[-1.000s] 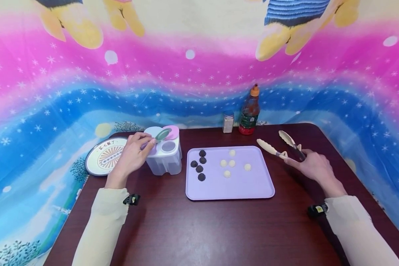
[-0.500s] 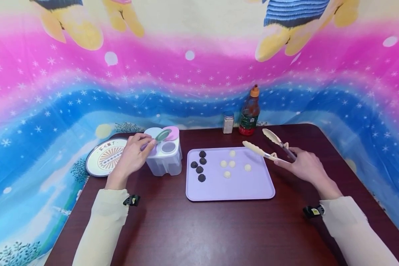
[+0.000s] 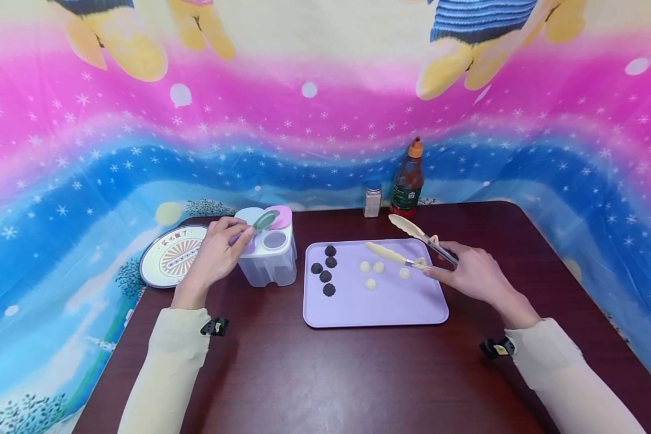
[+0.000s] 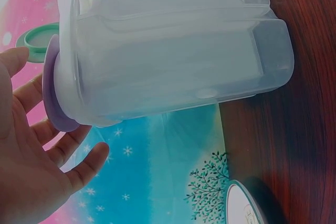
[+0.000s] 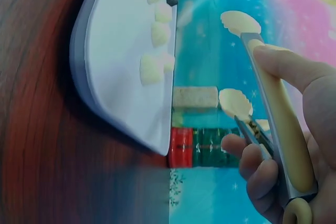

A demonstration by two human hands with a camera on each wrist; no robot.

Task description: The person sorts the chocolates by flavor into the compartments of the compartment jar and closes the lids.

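Note:
My left hand reaches over a translucent container with several round coloured lids. Its thumb touches the raised green lid; the other fingers spread loosely behind the purple lid, where some fingertips are hidden. My right hand grips silver tongs with cream heads, their arms spread with nothing between them. The tongs hang above the right part of a lilac tray. Small dark fluted pieces lie on the tray's left, and small white pieces lie right of them, one hidden under the tongs.
Behind the tray stand a small jar with a blue cap and a red sauce bottle. A patterned plate is at the table's left edge. A printed cloth rises behind the table.
My right hand has carried the tongs leftward, from beside the tray to above it. The left hand, the container and the pieces on the tray have stayed put.

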